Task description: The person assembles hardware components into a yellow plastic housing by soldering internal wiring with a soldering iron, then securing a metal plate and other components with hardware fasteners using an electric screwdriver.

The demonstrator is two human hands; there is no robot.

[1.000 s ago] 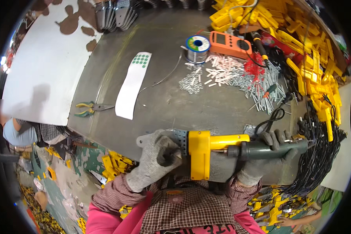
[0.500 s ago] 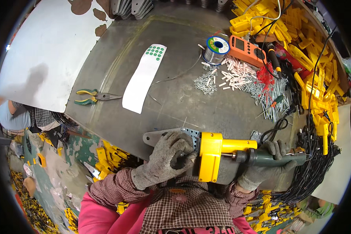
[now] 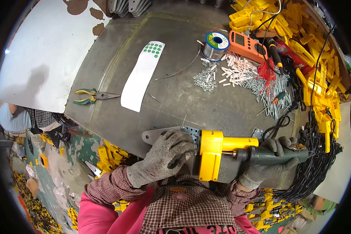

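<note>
1. between the two gloved hands, near the table's front edge, sits a yellow plastic housing (image 3: pixel 210 167), just right of the left hand (image 3: pixel 162 156).
2. the left hand is closed, fingers curled over a grey metal plate (image 3: pixel 151 136) at the housing's left side; its exact fingertip hold is hidden.
3. the right hand (image 3: pixel 263 172) is wrapped around a dark green power screwdriver (image 3: pixel 271 155), its shaft pointing left at the housing.
4. beyond the hands: loose nuts (image 3: pixel 205 80), long screws (image 3: pixel 272 95), a solder spool (image 3: pixel 214 48), an orange meter (image 3: pixel 245 47).
5. farther left: a white sticker strip (image 3: pixel 139 84) and pliers (image 3: pixel 95 96).
6. right: bundled black cables (image 3: pixel 318 167).
</note>
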